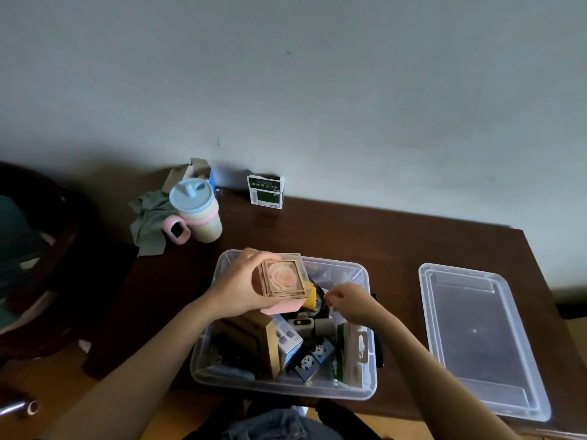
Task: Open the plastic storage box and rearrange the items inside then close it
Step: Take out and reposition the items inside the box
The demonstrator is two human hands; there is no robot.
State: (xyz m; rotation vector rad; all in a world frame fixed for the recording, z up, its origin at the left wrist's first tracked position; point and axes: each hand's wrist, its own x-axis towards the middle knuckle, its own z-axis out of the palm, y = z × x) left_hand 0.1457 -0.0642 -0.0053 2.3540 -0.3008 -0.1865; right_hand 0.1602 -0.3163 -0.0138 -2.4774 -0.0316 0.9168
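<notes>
A dark wooden desk [349, 230] stands against a pale wall. On it the clear box [365, 384] sits open below both hands, packed with small cartons and dark items. Its lid [476, 338] lies flat on the desk, well to the right of the right hand, apart from the box. Far beyond the left hand, near the wall, a grey cloth [149, 220] lies beside a pastel cup [198, 214] with a blue top, and a green-and-white carton [266, 192] stands upright further right. The left hand [241, 287] grips a pink rose box [282, 282] from its left side, raised over the far left part of the box. The right hand [352, 301] hangs just right of it over the contents, fingers curled; whether they pinch anything I cannot tell.
</notes>
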